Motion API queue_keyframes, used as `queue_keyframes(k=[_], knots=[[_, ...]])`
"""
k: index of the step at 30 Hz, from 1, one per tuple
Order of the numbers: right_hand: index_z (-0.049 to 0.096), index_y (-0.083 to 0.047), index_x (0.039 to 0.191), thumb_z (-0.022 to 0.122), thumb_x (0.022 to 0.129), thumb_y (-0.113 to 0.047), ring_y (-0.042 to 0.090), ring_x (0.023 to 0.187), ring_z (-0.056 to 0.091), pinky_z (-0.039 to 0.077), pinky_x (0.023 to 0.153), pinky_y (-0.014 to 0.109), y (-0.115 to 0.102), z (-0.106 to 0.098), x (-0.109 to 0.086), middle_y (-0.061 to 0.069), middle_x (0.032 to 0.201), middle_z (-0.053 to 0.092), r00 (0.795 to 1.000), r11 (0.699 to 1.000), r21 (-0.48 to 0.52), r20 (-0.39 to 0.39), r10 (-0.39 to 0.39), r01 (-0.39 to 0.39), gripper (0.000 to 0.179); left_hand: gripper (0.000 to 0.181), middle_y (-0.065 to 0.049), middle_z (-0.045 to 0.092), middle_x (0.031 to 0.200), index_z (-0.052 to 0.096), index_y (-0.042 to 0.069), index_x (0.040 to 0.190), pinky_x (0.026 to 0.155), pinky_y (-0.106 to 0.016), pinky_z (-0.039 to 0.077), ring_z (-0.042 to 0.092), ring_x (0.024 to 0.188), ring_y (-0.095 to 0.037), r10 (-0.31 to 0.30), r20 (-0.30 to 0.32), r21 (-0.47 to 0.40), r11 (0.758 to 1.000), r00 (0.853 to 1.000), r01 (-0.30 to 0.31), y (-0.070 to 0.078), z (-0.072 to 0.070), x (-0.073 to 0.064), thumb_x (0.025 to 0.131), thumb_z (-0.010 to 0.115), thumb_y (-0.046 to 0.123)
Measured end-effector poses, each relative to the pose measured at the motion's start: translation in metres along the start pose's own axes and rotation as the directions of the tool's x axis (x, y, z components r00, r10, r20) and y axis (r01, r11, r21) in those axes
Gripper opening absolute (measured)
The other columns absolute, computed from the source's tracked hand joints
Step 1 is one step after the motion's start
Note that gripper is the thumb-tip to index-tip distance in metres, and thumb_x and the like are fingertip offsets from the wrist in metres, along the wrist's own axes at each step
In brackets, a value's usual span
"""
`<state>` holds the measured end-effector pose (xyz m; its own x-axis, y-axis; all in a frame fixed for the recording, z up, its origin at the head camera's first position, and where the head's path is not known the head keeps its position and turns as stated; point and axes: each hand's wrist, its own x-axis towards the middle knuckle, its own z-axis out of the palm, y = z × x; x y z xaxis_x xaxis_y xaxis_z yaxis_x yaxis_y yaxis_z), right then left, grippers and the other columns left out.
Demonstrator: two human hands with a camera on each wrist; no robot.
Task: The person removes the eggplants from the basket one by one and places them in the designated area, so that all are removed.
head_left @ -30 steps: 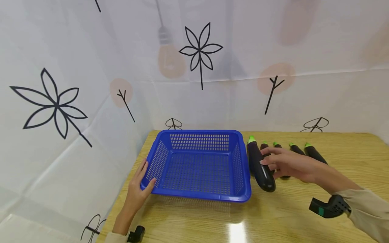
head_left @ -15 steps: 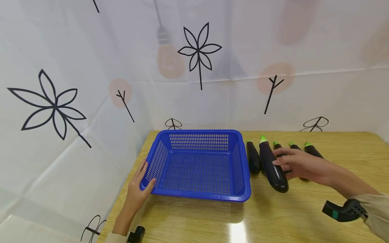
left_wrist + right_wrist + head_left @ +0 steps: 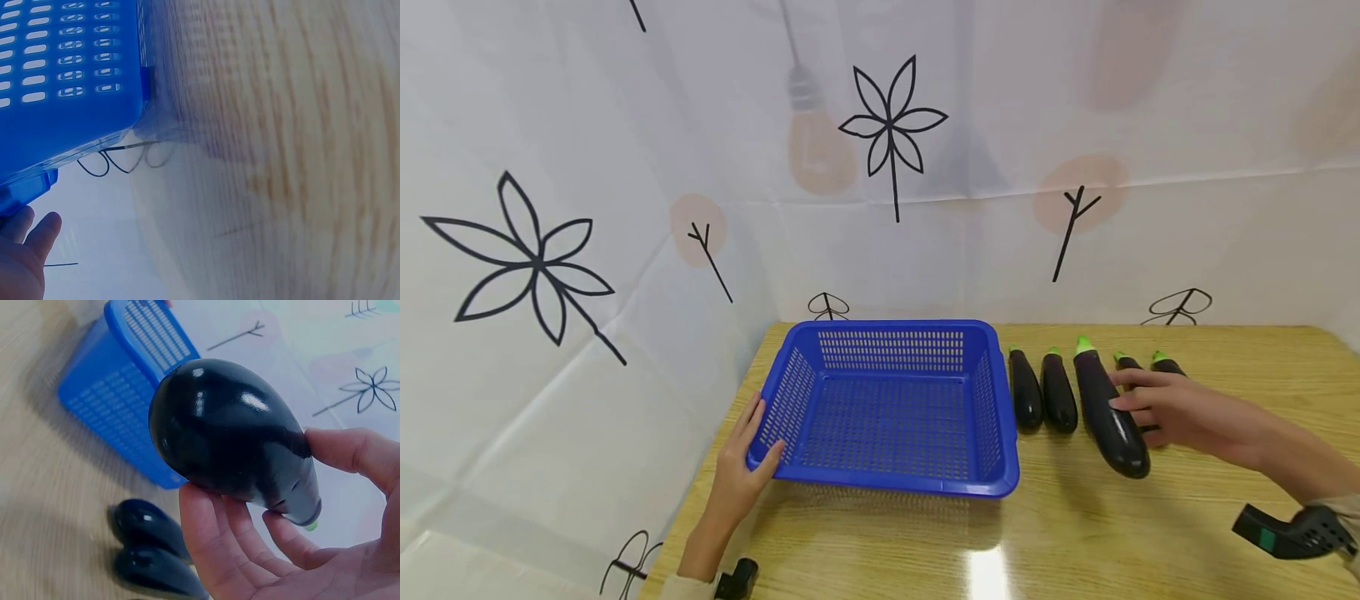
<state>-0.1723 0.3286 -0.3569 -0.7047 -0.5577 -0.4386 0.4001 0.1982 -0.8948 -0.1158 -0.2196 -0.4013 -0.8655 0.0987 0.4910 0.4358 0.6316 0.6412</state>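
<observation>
In the head view my right hand (image 3: 1202, 421) holds a glossy dark eggplant (image 3: 1105, 408) with a green stem cap, raised above the table and tilted. The right wrist view shows the thumb on one side of this eggplant (image 3: 231, 431) and the fingers (image 3: 206, 531) on the other. My left hand (image 3: 741, 462) grips the front left corner of a blue plastic basket (image 3: 895, 485), thumb over the rim. Two eggplants (image 3: 1026, 392) lie side by side just right of the basket. Two more (image 3: 1167, 363) lie farther right, partly hidden behind the right hand.
The basket's slotted floor (image 3: 883, 425) is bare. A wood-grain table (image 3: 865, 550) carries everything. White cloth (image 3: 985, 258) with line-drawn plants hangs behind and to the left.
My right hand has carried the held eggplant rightward, away from the basket and past the eggplants lying there, which now show fully. The left hand and basket have stayed put.
</observation>
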Motion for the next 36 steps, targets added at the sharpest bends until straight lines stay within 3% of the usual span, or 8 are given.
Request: queue_keyframes(k=[2,5,13,16,19,26,30,36], knots=[[-0.003,0.002,0.147,0.036,0.102,-0.015,0.023,0.108,0.057,0.046,0.088,0.048,0.003,-0.005,-0.002,0.0,0.123,0.051,1.0,0.999,0.043,0.018,-0.012,0.011,0.062,0.063,-0.027,0.031,0.145,0.037,-0.014,0.137,0.098,-0.005,0.022,0.034,0.128,-0.05,-0.001,-0.001,0.002,1.0,1.0,0.001,-0.001,0.0,0.0,0.081,0.064,-0.005],[0.004,0.0,0.145,0.036,0.102,-0.014,0.024,0.108,0.058,0.046,0.089,0.047,0.007,-0.011,-0.005,0.001,0.121,0.053,0.999,0.997,0.075,0.024,-0.022,0.02,0.055,0.064,-0.027,0.032,0.145,0.037,-0.014,0.137,0.098,-0.005,0.022,0.034,0.128,-0.05,0.002,-0.007,0.004,1.0,1.0,-0.002,-0.01,0.002,0.0,0.08,0.065,-0.005],[-0.009,0.007,0.144,0.036,0.102,-0.018,0.018,0.107,0.058,0.046,0.089,0.044,0.019,-0.024,-0.008,0.004,0.125,0.049,0.999,1.0,-0.002,-0.034,0.026,-0.026,0.067,0.068,-0.012,0.03,0.151,0.036,-0.001,0.144,0.099,-0.005,0.022,0.033,0.133,-0.038,-0.004,-0.001,0.021,1.0,1.0,0.004,-0.043,0.01,-0.004,0.083,0.067,0.003],[-0.012,0.009,0.144,0.036,0.102,-0.021,0.012,0.106,0.057,0.046,0.088,0.043,0.024,-0.029,-0.009,0.02,0.137,0.036,0.996,0.998,-0.039,-0.073,0.041,-0.044,0.071,0.068,-0.009,0.028,0.152,0.035,0.002,0.145,0.1,-0.007,0.022,0.031,0.135,-0.036,-0.012,0.015,0.021,1.0,1.0,0.011,-0.045,0.009,-0.004,0.086,0.066,0.008],[-0.014,0.009,0.143,0.036,0.103,-0.023,0.01,0.106,0.056,0.046,0.088,0.042,0.028,-0.034,-0.01,0.025,0.14,0.027,0.993,0.996,-0.056,-0.099,0.06,-0.065,0.072,0.067,-0.009,0.027,0.153,0.034,0.003,0.146,0.1,-0.008,0.022,0.03,0.135,-0.036,-0.018,0.025,0.024,1.0,1.0,0.017,-0.045,0.009,-0.004,0.087,0.065,0.012],[-0.001,0.009,0.144,0.036,0.103,-0.022,0.019,0.106,0.058,0.046,0.088,0.044,0.032,-0.049,-0.014,-0.003,0.117,0.052,0.993,0.998,-0.017,-0.096,0.061,-0.063,0.064,0.067,-0.008,0.027,0.153,0.034,0.002,0.146,0.1,-0.007,0.021,0.03,0.135,-0.036,-0.02,0.013,0.023,1.0,1.0,0.02,-0.045,0.01,-0.004,0.087,0.065,0.011],[0.002,0.009,0.144,0.036,0.103,-0.022,0.02,0.106,0.059,0.047,0.087,0.045,0.036,-0.054,-0.017,-0.003,0.116,0.053,0.994,0.999,-0.017,-0.095,0.049,-0.051,0.062,0.068,-0.008,0.027,0.152,0.034,0.003,0.146,0.1,-0.006,0.02,0.03,0.135,-0.036,-0.017,0.006,0.014,1.0,1.0,0.017,-0.045,0.011,-0.004,0.086,0.066,0.009],[-0.01,0.013,0.143,0.035,0.103,-0.024,0.019,0.106,0.058,0.047,0.087,0.044,0.04,-0.059,-0.019,0.002,0.121,0.049,0.989,0.994,-0.077,-0.133,0.067,-0.078,0.071,0.068,-0.015,0.031,0.15,0.037,-0.002,0.143,0.1,-0.006,0.021,0.033,0.133,-0.04,-0.003,-0.009,0.01,1.0,1.0,0.003,-0.04,0.011,-0.003,0.082,0.067,0.002]])
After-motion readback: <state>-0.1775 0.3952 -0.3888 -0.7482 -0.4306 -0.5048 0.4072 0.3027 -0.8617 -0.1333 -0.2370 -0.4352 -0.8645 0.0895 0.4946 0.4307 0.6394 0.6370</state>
